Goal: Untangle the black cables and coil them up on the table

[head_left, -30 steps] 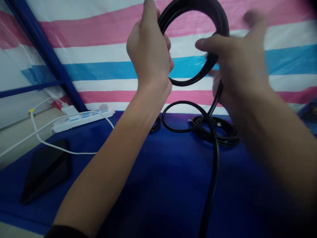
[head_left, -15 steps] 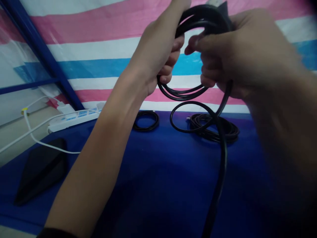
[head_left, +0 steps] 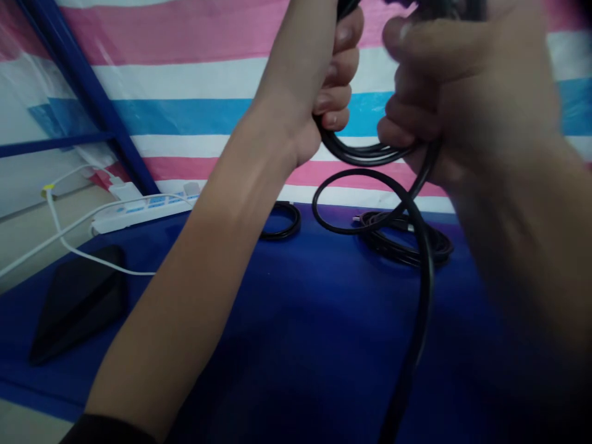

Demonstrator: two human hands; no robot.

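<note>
Both my hands hold one thick black cable, raised above the blue table. My left hand is wrapped round its gathered loops at the upper middle. Fingers curled, my right hand grips the cable on the right side and is slightly blurred. The bottom of the loops sags between the two hands. Below my right hand the cable crosses over itself in a loose ring, then drops toward the bottom edge. The top of the coil lies beyond the upper edge of the picture.
On the blue table lie a coiled black cable with a metal plug and a smaller black coil. A white power strip with white cords and a dark wedge-shaped object are at left. Striped sheeting hangs behind.
Both hands have risen in the picture with the coil, whose top has gone out of view. My right hand has shifted slightly right.
</note>
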